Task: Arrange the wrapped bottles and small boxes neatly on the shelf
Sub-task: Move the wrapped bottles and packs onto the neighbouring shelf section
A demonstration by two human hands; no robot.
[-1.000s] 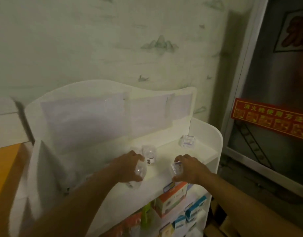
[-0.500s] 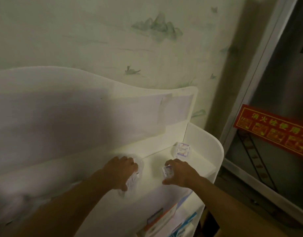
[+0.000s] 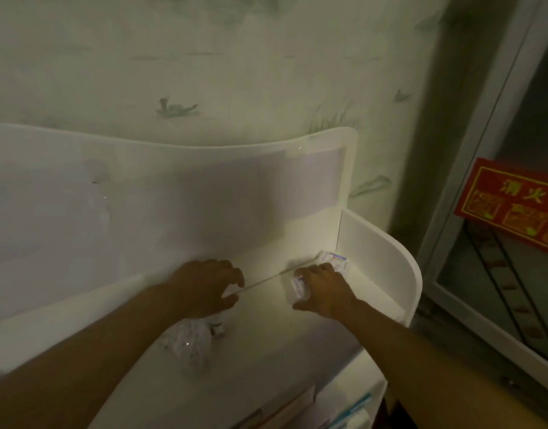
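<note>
The white shelf (image 3: 266,342) has a tall back panel and a curved right side wall. My right hand (image 3: 323,294) is shut on a small clear-wrapped box (image 3: 298,287), which sits on the top shelf close to the back. A second small wrapped box (image 3: 337,261) stands just beyond it in the back right corner. My left hand (image 3: 206,286) hovers near the back panel with fingers apart and bare shelf showing between thumb and fingers. Below its wrist lie a plastic-wrapped bottle (image 3: 189,339) and a small bottle (image 3: 218,326).
Colourful boxes (image 3: 353,411) fill the lower shelf at the bottom edge. A patterned wall rises behind the shelf. To the right are a metal door frame (image 3: 470,168) and a red sign (image 3: 513,205). The scene is dim.
The view has moved in closer to the top shelf. My right hand has carried the small box back toward the corner box. My left hand has gone past the wrapped bottle, which now lies under its wrist.
</note>
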